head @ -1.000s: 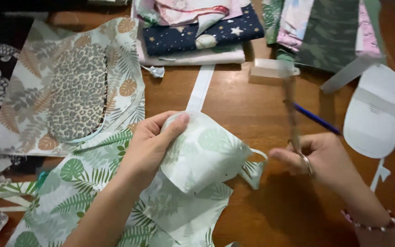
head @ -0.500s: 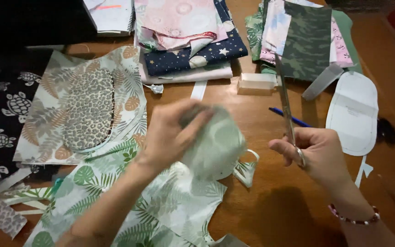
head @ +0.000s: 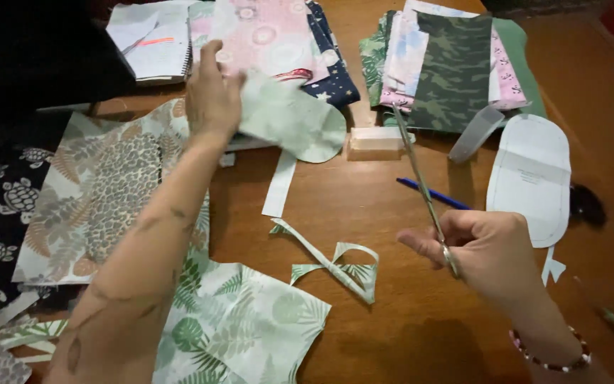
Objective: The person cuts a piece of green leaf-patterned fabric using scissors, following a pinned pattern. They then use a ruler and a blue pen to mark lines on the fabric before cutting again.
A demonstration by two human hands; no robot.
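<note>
Nearest on the wooden tabletop (head: 392, 334) lies the leftover leaf-print fabric (head: 239, 331), with a curled trimmed strip (head: 335, 264) just beyond it. The right hand (head: 488, 249) has its grip clenched on a pair of scissors (head: 422, 188), blades pointing away. Farther off, the left hand (head: 211, 92) is grasping the cut oval fabric piece (head: 293, 121), lifted above the tabletop near the folded fabric stacks (head: 449, 64). A white paper pattern (head: 531, 178) lies to the right.

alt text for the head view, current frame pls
Over a wooden table, the left hand lifts a cut oval of pale green leaf-print fabric toward stacked fabrics, while the right hand holds scissors pointing up. A curled fabric offcut, a white paper pattern and a blue pen lie nearby.
</note>
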